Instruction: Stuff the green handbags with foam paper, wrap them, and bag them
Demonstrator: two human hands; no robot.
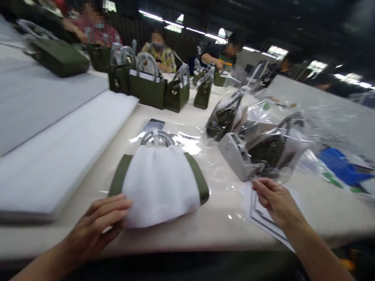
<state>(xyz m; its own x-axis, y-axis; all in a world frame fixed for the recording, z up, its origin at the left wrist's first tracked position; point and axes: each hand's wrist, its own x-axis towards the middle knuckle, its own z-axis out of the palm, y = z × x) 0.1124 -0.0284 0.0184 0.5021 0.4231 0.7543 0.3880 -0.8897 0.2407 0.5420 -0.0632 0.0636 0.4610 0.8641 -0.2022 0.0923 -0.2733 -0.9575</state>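
A dark green handbag (119,176) lies flat in front of me, its middle covered by a white wrap (162,181). Its wrapped grey handles (157,138) point away from me, and clear plastic film (192,143) lies under and around it. My left hand (101,220) rests on the bag's near left corner, fingers stretched out over the wrap's edge. On the right, my right hand (274,201) is closed in a pinch; whatever is between thumb and forefinger is too small to make out. Just beyond it stands a grey-white box-like dispenser (235,156).
White sheets (259,219) lie beneath my right hand. Plastic-covered bags (269,147) stand behind the dispenser, and several green handbags (148,89) line the table's far side. A thick white foam slab (62,162) lies left. A blue item (344,167) is far right. People (158,49) sit opposite.
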